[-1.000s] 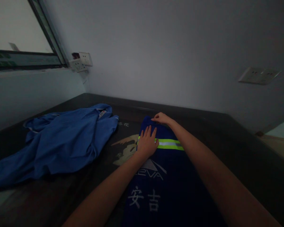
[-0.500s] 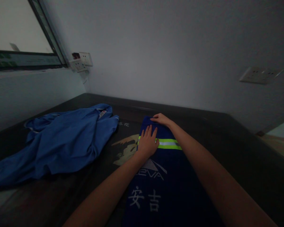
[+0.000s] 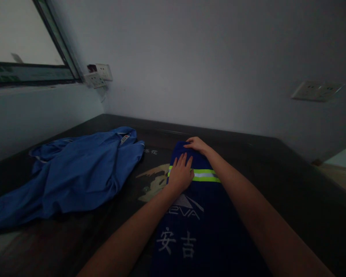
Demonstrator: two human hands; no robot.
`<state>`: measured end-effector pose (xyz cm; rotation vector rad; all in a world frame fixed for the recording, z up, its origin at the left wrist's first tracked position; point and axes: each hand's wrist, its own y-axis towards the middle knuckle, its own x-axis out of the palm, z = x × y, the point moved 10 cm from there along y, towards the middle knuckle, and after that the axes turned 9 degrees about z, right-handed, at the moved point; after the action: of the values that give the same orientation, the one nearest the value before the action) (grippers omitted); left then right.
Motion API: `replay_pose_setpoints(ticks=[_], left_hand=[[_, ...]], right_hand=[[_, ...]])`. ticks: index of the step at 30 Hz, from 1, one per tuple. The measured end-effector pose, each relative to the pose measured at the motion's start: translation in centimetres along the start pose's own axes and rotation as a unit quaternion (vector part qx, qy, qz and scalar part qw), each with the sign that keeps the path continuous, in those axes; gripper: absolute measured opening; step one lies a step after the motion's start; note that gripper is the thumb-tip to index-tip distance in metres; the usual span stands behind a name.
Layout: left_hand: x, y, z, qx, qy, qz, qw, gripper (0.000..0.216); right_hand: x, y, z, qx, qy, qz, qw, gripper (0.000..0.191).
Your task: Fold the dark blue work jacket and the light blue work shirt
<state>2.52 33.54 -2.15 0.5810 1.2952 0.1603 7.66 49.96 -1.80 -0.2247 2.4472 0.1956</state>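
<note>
A folded dark blue work garment (image 3: 216, 227) lies lengthwise on the dark table in front of me. It has a yellow-green and silver reflective stripe, and white lettering runs below that. My left hand (image 3: 181, 174) rests flat across the stripe's left part, fingers spread and pointing away from me. At the garment's far end, my right hand (image 3: 198, 145) bends over the edge, with its thumb on top of the cloth and its fingers closed at the border. Exactly how much cloth it pinches is hidden. Both forearms cover parts of the garment's sides.
A lighter blue garment (image 3: 83, 173) with white piping lies spread on the left of the table (image 3: 248, 154). A wall with sockets (image 3: 317, 91) rises behind the table. More sockets (image 3: 99, 75) sit in the corner beside a window (image 3: 25, 34).
My right hand has shifted very slightly at the far edge of the garment. Otherwise my left hand and both garments stay where they were.
</note>
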Motion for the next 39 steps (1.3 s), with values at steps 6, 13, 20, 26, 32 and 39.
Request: replay_pose_setpoints(ticks=[6,13,20,26,32,39], left_hand=[[0.2,0.0,-0.1,-0.003,0.002,-0.009,1.0,0.054],[0.3,0.0,-0.1,-0.003,0.004,-0.01,1.0,0.053],[0.3,0.0,-0.1,-0.001,0.006,-0.007,1.0,0.052],[0.3,0.0,-0.1,-0.003,0.005,-0.01,1.0,0.052],[0.8,0.0,-0.1,-0.005,-0.001,-0.024,1.0,0.054],[0.7,0.1,0.0,-0.004,-0.006,-0.015,1.0,0.047]], right_hand=[[0.5,0.0,-0.3,-0.007,0.032,0.004,0.999,0.026],[-1.0,0.0,1.0,0.04,0.029,0.034,0.998,0.025],[-0.3,-0.3,0.4,0.021,-0.007,0.024,0.999,0.019],[0.2,-0.3,0.3,-0.024,-0.09,0.056,0.994,0.024],[-1.2,-1.4,-1.7,-0.075,-0.15,0.155,0.974,0.033],[6.1,-3.0,-4.0,-0.209,-0.228,-0.018,0.951,0.044]])
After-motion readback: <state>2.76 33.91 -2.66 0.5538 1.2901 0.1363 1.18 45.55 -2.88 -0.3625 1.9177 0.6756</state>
